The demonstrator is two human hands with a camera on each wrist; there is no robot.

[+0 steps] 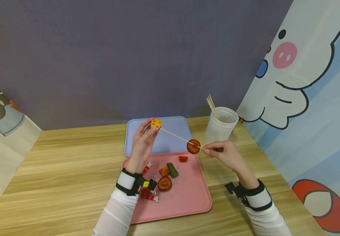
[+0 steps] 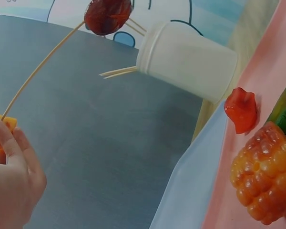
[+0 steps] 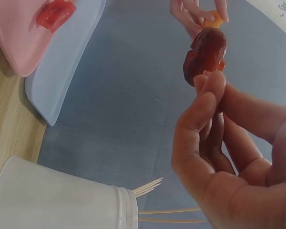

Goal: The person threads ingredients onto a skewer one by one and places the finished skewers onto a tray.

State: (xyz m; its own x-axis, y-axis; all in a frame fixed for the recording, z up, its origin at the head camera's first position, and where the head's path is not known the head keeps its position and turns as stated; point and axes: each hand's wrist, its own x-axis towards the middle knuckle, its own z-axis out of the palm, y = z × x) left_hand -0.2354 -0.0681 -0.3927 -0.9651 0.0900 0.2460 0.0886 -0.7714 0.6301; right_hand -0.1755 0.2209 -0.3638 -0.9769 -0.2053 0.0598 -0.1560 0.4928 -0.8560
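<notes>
Above the trays, my left hand [image 1: 142, 141] pinches a yellow, brown-spotted food piece [image 1: 156, 124] between thumb and fingers. A thin wooden skewer [image 1: 174, 134] runs from that piece to my right hand [image 1: 223, 153], bowed in the left wrist view [image 2: 42, 63]. The fingertips of the right hand pinch its near end. Threaded on the skewer close to them is a round, glossy brown mushroom-like piece [image 1: 193, 146]. In the right wrist view this brown piece [image 3: 206, 55] partly hides the yellow one. How deep the skewer tip sits in the yellow piece is hidden.
A pink tray [image 1: 187, 196] bears a corn piece [image 1: 164, 170], a green piece [image 1: 172, 170], a red piece [image 1: 183, 159], another brown round [image 1: 165, 184] and several red-and-white sticks. Behind it lies a blue tray [image 1: 170, 144]. A white cup [image 1: 220, 129] of skewers stands right.
</notes>
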